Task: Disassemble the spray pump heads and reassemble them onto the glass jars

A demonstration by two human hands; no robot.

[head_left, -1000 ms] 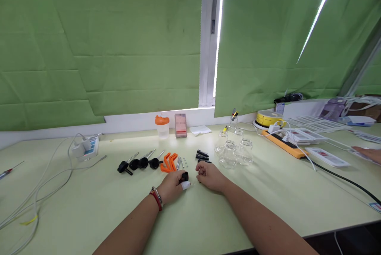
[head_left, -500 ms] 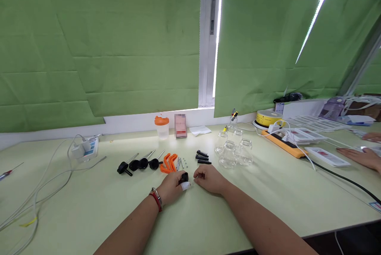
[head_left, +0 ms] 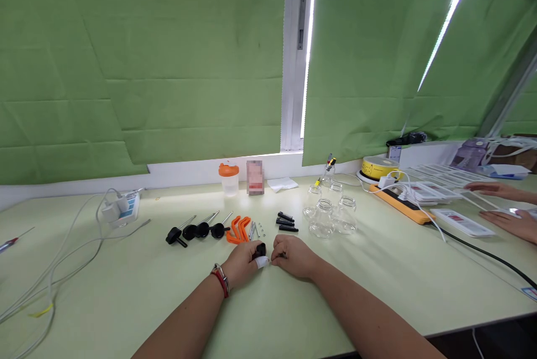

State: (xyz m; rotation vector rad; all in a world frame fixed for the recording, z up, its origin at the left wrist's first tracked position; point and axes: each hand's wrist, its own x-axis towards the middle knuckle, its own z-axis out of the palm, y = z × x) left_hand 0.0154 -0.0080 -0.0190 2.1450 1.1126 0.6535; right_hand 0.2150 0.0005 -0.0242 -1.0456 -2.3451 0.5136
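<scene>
My left hand point(head_left: 244, 261), its thumb wrapped in white tape, is closed around a small black part point(head_left: 260, 249), mostly hidden by the fingers. Close beside it, my right hand point(head_left: 293, 255) has its fingers curled in a pinch; whatever they hold is too small or hidden to make out. Orange curved handles point(head_left: 241, 229) lie just beyond my left hand, with metal screws point(head_left: 252, 230) and tiny nuts point(head_left: 261, 230) next to them. Black toothed pieces point(head_left: 286, 221) rest beyond my right hand. Further left are several round black lids with metal rods point(head_left: 202, 229).
Several see-through jars point(head_left: 323, 219) stand right of centre, one holding tools. An orange-lidded cup point(head_left: 229, 180) and a phone-like screen point(head_left: 255, 178) are at the back. On the right lie an orange power strip point(head_left: 398, 204) and a co-worker's hands point(head_left: 509, 222). Cables point(head_left: 52, 269) cross the left side.
My right hand has shifted slightly left, its fingertips nearer my left thumb. My left hand keeps its hold on the black part. On the right, the co-worker's hands have moved and now hold a white frame-like piece.
</scene>
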